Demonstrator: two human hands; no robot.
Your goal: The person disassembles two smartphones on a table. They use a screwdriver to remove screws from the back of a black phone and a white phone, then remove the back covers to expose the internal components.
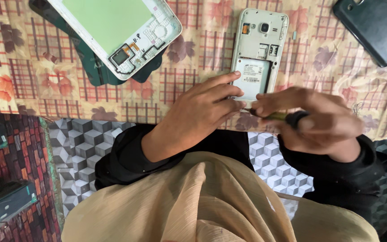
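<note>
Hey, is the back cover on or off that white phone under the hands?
Off. The white phone lies face down with its battery and card slots exposed.

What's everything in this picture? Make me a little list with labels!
left hand: left hand rests fingers on the bottom of the opened phone
right hand: right hand grips a screwdriver, tip at the phone's bottom edge
opened phone: white, back cover off, battery showing
top left: white tablet frame lying on a dark cover
top right: dark phone
surface: floral checked tablecloth
</note>
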